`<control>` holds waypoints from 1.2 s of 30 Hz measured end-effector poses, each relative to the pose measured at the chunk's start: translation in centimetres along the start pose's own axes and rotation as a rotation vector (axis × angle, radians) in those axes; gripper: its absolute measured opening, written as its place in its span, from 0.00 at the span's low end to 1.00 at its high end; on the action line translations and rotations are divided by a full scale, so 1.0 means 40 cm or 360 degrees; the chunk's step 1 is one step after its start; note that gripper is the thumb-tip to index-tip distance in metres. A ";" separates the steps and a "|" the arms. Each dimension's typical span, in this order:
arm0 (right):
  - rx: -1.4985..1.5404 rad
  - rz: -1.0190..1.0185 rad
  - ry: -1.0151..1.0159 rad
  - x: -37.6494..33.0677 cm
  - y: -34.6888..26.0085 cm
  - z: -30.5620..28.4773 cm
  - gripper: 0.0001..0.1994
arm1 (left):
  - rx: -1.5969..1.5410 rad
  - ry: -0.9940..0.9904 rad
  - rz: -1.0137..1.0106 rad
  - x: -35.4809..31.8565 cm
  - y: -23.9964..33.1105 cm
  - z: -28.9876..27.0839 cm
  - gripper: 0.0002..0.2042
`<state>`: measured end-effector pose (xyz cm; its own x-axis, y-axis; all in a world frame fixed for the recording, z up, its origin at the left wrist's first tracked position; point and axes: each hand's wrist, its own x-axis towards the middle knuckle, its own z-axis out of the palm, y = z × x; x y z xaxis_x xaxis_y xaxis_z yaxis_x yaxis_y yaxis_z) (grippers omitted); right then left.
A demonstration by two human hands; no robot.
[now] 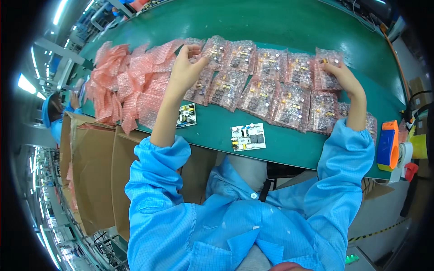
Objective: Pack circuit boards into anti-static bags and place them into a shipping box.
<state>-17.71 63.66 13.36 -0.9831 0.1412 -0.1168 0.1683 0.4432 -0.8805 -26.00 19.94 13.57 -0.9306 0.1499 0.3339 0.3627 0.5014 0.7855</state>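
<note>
My left hand (pixel 186 70) is raised over the left end of the bagged boards. Its thumb and curled fingers are apart, with nothing visible between them. At the far right end, my right hand (pixel 347 80) has its fingers closed on a pink bubble-wrap bag (pixel 329 56) with a circuit board inside; part of the grip is hidden. Several similar bagged circuit boards (pixel 260 95) lie side by side in two rows between my hands. One bare circuit board (pixel 248 137) lies near the table's front edge. Another bare circuit board (pixel 186 115) is partly covered by my left forearm.
Pink bubble-wrap bags (pixel 140 72) are heaped on the green table (pixel 289 27) at the left. A cardboard box (pixel 92 171) stands below them. On the right edge sits an orange and blue tape dispenser (pixel 388 145). Another person (pixel 55 113) is at the far left.
</note>
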 end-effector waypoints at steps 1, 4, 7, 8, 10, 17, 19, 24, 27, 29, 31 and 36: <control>0.0233 -0.0030 0.0065 -0.011 0.008 -0.001 0.27 | 0.0265 0.0043 0.0054 0.017 -0.036 -0.008 0.21; 0.0132 0.0016 -0.0001 0.005 0.051 -0.023 0.35 | 0.0627 -0.0106 -0.0077 0.049 -0.073 -0.002 0.24; 0.0160 -0.0148 -0.0019 0.025 0.046 -0.010 0.30 | 0.0660 -0.0075 -0.0269 0.116 -0.225 -0.040 0.28; 0.0160 -0.0166 0.0007 0.020 0.057 -0.016 0.29 | 0.0300 -0.0049 -0.0383 0.137 -0.219 -0.023 0.32; 0.0184 -0.0168 0.0050 0.014 0.070 -0.026 0.27 | 0.0159 0.0010 -0.0469 0.146 -0.215 -0.019 0.34; 0.0063 -0.0378 0.0159 0.019 0.086 -0.018 0.29 | 0.0931 0.0063 -0.0607 0.174 -0.230 -0.018 0.42; 0.0026 -0.0153 0.0173 0.002 0.063 -0.018 0.30 | 0.0853 0.0033 -0.0608 0.186 -0.236 -0.028 0.44; 0.0106 -0.0258 0.0193 0.025 0.110 -0.011 0.33 | 0.0725 0.0099 -0.0283 0.190 -0.242 -0.034 0.42; -0.0052 -0.0230 0.0311 0.042 0.147 -0.011 0.34 | 0.0698 0.0272 0.0084 0.174 -0.180 -0.017 0.40; -0.0054 -0.0278 0.0274 0.031 0.130 -0.008 0.35 | 0.0014 0.0296 -0.0211 0.168 -0.103 -0.014 0.39; -0.0263 -0.0173 0.0295 0.005 0.077 -0.007 0.34 | 0.0206 0.0287 -0.0170 0.169 -0.072 -0.030 0.38; -0.0241 -0.0293 0.0333 0.025 0.128 -0.008 0.34 | 0.0547 -0.0407 -0.0364 0.179 -0.043 0.055 0.41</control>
<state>-17.83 66.36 8.89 -0.9645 0.2184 0.1488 0.0134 0.6029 -0.7977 -33.38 22.02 13.47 -0.9825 0.1861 0.0000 0.1500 0.7919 0.5919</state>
